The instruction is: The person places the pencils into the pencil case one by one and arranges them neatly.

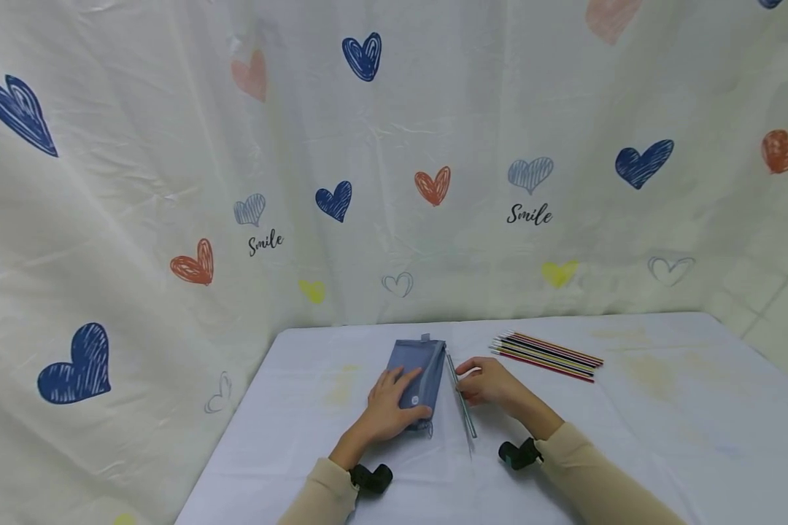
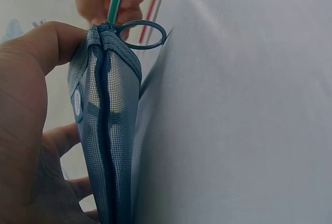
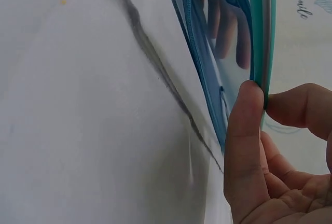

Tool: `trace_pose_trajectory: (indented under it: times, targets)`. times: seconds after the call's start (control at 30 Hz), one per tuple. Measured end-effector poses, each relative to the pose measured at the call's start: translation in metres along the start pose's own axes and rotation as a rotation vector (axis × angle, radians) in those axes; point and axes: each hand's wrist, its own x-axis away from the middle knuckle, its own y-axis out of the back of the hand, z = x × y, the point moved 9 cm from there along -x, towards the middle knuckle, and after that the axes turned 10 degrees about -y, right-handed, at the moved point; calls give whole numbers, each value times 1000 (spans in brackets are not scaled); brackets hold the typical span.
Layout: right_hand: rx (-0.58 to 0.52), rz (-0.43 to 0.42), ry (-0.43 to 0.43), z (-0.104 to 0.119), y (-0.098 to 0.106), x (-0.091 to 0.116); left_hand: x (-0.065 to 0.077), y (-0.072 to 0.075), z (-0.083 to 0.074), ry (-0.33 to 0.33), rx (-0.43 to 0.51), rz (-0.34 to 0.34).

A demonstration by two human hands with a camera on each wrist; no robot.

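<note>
A blue mesh zip pouch [image 1: 423, 355] lies on the table, its zip edge facing right. My left hand [image 1: 389, 417] rests on the pouch's near half with fingers spread over its face. In the left wrist view, the thumb touches the corner beside the looped zip pull [image 2: 165, 35]. Just right of the pouch, my right hand [image 1: 489, 380] pinches a green pencil with a grey stripe [image 3: 265, 32] between thumb and finger. The pencil slants alongside the zip edge. Whether the zip is done up is hard to tell.
Several striped pencils [image 1: 548, 356] lie side by side on the white-covered table [image 1: 663, 437], to the right beyond my right hand. A white curtain with printed hearts [image 1: 374, 146] hangs behind the table's far edge.
</note>
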Motion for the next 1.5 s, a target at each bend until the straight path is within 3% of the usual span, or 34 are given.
trace_pose_trajectory:
  times: [0.23, 0.5, 0.77, 1.17, 1.5]
  targets:
    - [-39, 38, 16, 7, -15, -12, 1, 3, -1, 2, 19, -12]
    - [-53, 26, -39, 4, -25, -22, 1, 4, 0, 5, 40, -16]
    - [-95, 18, -27, 12, -32, -26, 2, 5, 1, 19, 47, -35]
    - [-63, 0, -63, 13, -39, -33, 4, 2, 4, 83, 49, -28]
    - [-130, -27, -68, 17, -42, -35, 2, 3, 6, 80, 36, -38]
